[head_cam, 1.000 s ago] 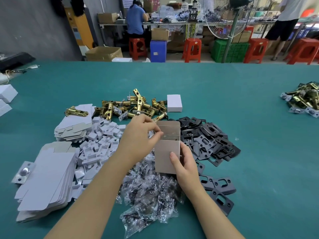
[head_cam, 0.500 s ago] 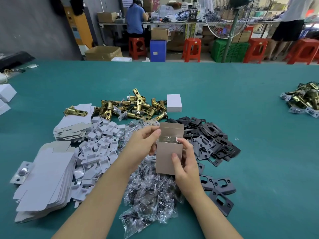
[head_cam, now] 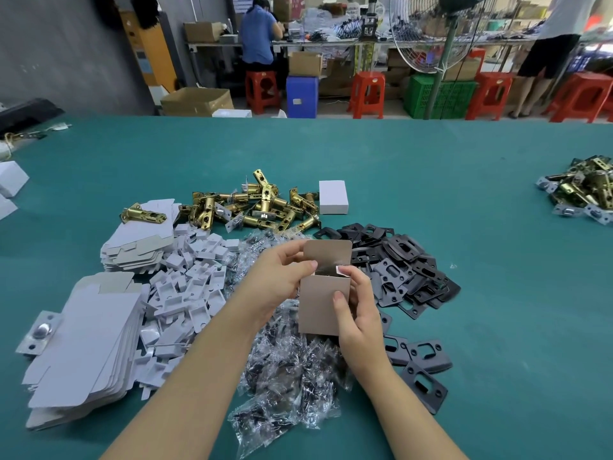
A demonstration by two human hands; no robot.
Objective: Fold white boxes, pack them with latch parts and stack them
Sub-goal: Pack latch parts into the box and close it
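I hold a small folded box (head_cam: 323,303), its grey-brown inner side toward me, upright above the pile of clear plastic bags (head_cam: 288,370). Its top flap (head_cam: 328,254) stands open and something shiny shows inside. My right hand (head_cam: 360,313) grips the box's right side, thumb on the front, a fingertip at the opening. My left hand (head_cam: 282,277) pinches the box's upper left edge near the flap. Brass latches (head_cam: 255,207) lie in a heap beyond, a closed white box (head_cam: 333,197) beside them.
Black strike plates (head_cam: 401,270) lie right of my hands. White plastic inserts (head_cam: 189,287) and stacks of flat box blanks (head_cam: 83,353) lie to the left. Another latch heap (head_cam: 583,190) sits far right. White boxes (head_cam: 11,179) sit at the left edge. People work beyond the green table (head_cam: 497,327).
My left hand has slid from above the box opening to its upper left edge. My right fingers have moved up to the opening. The box has risen slightly.
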